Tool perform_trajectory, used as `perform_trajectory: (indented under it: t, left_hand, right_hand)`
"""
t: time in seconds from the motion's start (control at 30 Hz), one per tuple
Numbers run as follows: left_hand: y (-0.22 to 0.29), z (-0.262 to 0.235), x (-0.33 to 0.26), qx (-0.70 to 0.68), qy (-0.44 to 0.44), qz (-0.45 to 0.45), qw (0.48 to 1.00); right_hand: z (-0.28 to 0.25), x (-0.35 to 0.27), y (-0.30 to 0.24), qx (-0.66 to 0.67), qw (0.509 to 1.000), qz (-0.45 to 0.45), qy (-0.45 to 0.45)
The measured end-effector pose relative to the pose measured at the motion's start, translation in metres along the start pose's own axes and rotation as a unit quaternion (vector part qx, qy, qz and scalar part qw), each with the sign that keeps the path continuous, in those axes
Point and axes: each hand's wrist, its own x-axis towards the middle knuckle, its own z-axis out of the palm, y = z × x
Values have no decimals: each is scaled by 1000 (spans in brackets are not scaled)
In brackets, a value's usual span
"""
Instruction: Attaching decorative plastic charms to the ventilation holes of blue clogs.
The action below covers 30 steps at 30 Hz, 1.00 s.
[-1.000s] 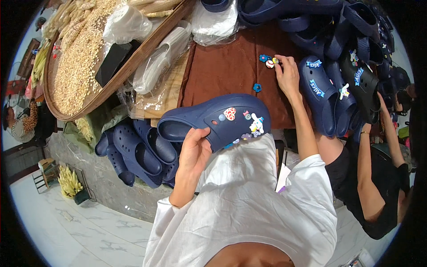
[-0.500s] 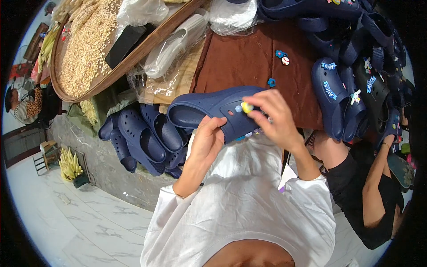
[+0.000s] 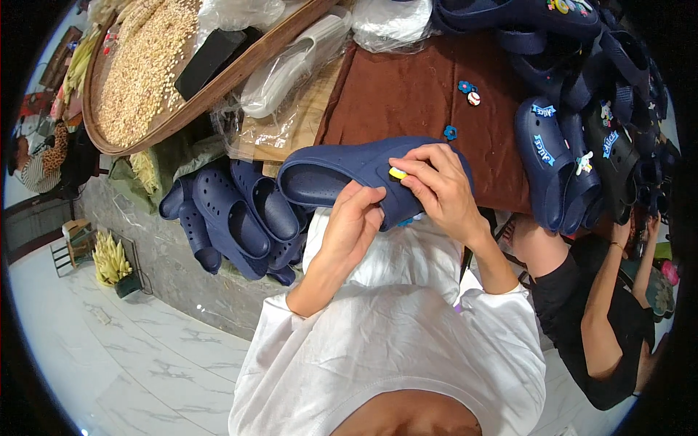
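- The navy clog (image 3: 378, 160) is held above the person's lap, at the near edge of the counter (image 3: 291, 134), its heel opening to the left.
- Left hand (image 3: 354, 227): thumb and fingers clamped on the clog's near side edge.
- Right hand (image 3: 442, 190): thumb and fingers pinched on a yellow charm (image 3: 397, 174) at the clog's upper; whether it sits in a hole cannot be told. The hand hides much of the toe, so any lettering there cannot be told.
- Writing shows to the right: a second navy clog (image 3: 536, 185) bears two blue banner charms (image 3: 543, 149) with pale capital lettering, and a black clog (image 3: 616, 174) bears a similar lettered banner (image 3: 611, 144).
- Between these, another clog (image 3: 578, 185) wears a white figure charm (image 3: 584, 163).
- On the brown cloth (image 3: 400, 87), a blue flower charm (image 3: 465, 86) lies beside a baseball charm (image 3: 474, 98) with red stitch marks; another blue flower (image 3: 451, 132) lies nearer the held clog.
- At right, a co-worker's hand (image 3: 620, 231) is near the black clog.
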Motion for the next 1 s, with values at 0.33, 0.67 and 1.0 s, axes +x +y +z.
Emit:
perform_trajectory:
  t: [0.33, 0.67, 1.0]
  left_hand:
    - [-2, -3, 1, 26, -9, 2, 1000]
    - [-22, -13, 6, 150, -23, 52, 987]
    - [-22, -19, 9, 145, -23, 25, 989]
  right_hand:
    - [-9, -4, -24, -98, 995, -3, 17]
    - [-1, -4, -31, -112, 994, 18, -2]
    - [-1, -14, -34, -106, 993, 45, 16]
